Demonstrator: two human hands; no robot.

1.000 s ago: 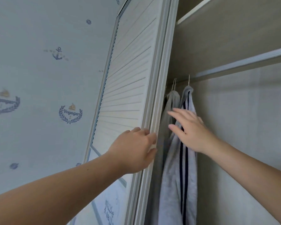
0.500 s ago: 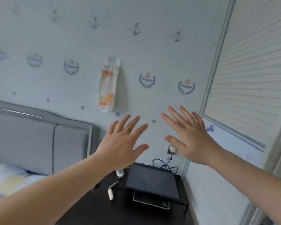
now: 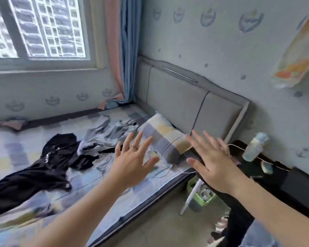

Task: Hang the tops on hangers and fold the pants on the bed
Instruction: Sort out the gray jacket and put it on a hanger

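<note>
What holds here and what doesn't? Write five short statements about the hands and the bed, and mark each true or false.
1. The left hand and right hand are open and hold nothing. True.
2. A black garment lies on the bed. True.
3. The grey garment is neatly folded. False: it lies crumpled next to the pillow.
4. The left hand has no ring. False: a ring sits on one finger.
5. The curtain covers the window. False: it is gathered at the corner, leaving the window uncovered.

Head view, downward over bed point(image 3: 43, 202)
</note>
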